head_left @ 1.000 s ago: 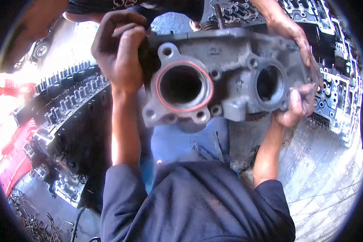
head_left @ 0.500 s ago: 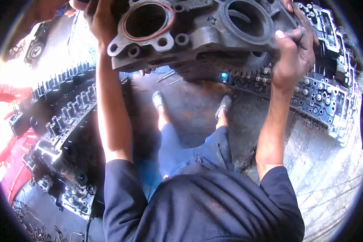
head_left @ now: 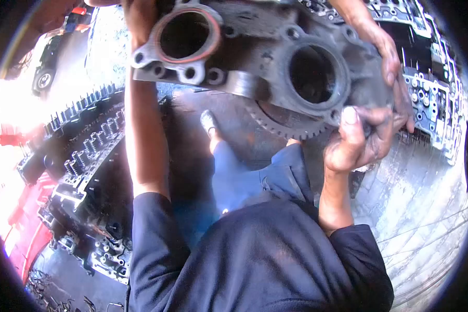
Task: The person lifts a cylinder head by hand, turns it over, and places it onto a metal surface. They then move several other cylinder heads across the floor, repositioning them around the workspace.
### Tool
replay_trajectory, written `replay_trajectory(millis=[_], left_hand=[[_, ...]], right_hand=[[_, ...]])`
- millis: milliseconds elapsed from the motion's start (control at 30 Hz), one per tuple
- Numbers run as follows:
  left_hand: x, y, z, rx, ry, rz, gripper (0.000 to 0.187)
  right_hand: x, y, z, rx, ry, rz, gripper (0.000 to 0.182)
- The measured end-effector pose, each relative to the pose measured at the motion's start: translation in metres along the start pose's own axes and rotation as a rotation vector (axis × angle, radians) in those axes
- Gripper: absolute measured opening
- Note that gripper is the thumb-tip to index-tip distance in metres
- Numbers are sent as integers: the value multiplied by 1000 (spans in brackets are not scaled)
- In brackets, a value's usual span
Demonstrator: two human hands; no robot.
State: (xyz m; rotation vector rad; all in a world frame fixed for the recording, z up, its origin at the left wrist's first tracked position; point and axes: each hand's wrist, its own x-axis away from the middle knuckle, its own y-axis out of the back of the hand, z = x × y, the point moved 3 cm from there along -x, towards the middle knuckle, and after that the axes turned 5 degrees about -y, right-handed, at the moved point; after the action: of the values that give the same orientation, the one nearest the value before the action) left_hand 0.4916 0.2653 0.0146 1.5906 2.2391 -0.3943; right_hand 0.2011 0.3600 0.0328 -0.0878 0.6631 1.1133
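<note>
A grey cast-metal engine housing (head_left: 260, 57) with two round openings hangs in the air, tilted down to the right. An orange-red seal ring (head_left: 213, 26) lines its left opening. My right hand (head_left: 366, 135) grips the lower right corner, thumb on the face. At the upper left, my left hand (head_left: 140, 21) is at the housing's left end, its fingers mostly hidden. Another person's hand (head_left: 382, 49) reaches in from the top right, at the housing's right end. Below the casting shows part of a toothed gear wheel (head_left: 286, 127).
On the left lie cylinder heads with rows of springs (head_left: 96, 143) and more engine parts (head_left: 109, 255). Further cylinder heads (head_left: 429, 101) stand on the right. A red object (head_left: 28, 229) is at the far left. My foot (head_left: 208, 120) is on the dark floor.
The housing's right end has dropped and swung toward me, and my right hand has come down with it. More of the gear wheel and the other person's arm shows.
</note>
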Motion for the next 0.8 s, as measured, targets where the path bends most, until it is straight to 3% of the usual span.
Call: replay_trajectory(millis=[100,167,200,300,367,467,500,633,733,800], left_hand=[[10,-47,-15,-8,-5,131,11],[23,-81,-27,4,10,174,11],[32,-95,-30,96,90,144,13],[54,-119,-51,-61,-50,87,13],[76,-122,-68,-185,-3,25,14],[114,-109,-84,-276,-22,-78,15],[128,-100,-89,-307,-28,-120,16],[174,-53,-100,-383,-23,-304,19],[197,5,-93,-307,-37,-435,19],[201,43,-87,-293,-52,-440,18]], right_hand=[[2,49,-26,-59,-50,-113,20],[-2,88,-44,-268,-212,-137,15],[-6,106,-53,-142,-152,-138,18],[-13,143,-72,-125,-127,-97,22],[-20,159,-85,-83,-69,-37,23],[-30,165,-81,36,-81,98,23],[-30,164,-87,-73,-96,136,22],[-33,140,-72,-66,37,459,20],[-14,101,-29,-88,114,587,21],[4,72,-2,-139,191,564,22]])
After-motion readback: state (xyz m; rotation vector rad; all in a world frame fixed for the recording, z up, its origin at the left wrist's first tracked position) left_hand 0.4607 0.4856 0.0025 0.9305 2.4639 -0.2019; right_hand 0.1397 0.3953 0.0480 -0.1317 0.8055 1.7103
